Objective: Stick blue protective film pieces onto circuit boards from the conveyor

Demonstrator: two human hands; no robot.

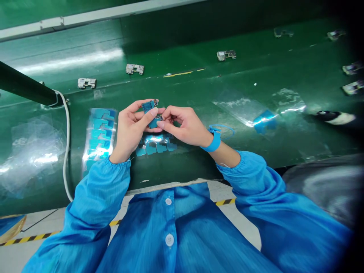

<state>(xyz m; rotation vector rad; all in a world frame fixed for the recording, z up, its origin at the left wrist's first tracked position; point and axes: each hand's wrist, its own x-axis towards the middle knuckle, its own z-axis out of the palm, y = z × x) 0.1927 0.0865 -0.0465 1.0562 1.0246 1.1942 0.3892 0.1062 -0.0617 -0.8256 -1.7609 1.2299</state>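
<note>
Because the blue-and-metal circuit board (150, 108) is so small, we pinch it with both hands above the green counter (182, 81), which seems to keep it steady; the left hand (131, 131) cradles it, its fingers (149, 115) closed narrowly on the edges, while the right hand (184, 125) presses its fingertips (161, 123) against the lower end; the board's long axis runs roughly away from our chest, its metal end pointing forward; just below lie loose blue film pieces (156, 148), beside a strip of blue film pieces (99, 131), with metal brackets (134, 68) further out.
</note>
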